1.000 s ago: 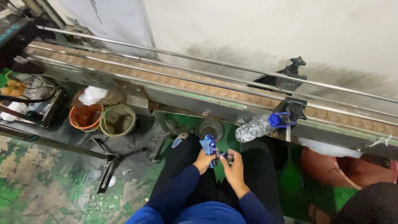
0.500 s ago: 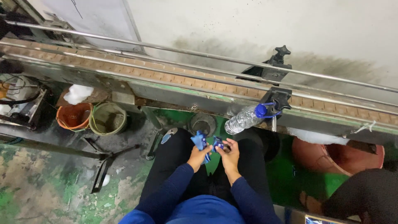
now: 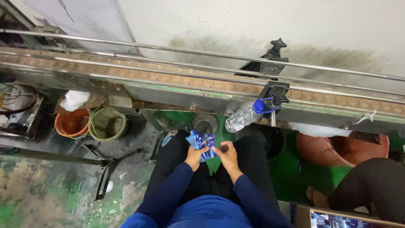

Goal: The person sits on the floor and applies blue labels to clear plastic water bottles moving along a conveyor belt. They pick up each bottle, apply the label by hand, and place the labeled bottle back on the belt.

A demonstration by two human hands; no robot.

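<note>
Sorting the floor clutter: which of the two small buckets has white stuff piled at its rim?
The orange bucket, the leftmost one; a white clump sits on its upper edge. The green bucket beside it has none.
</note>
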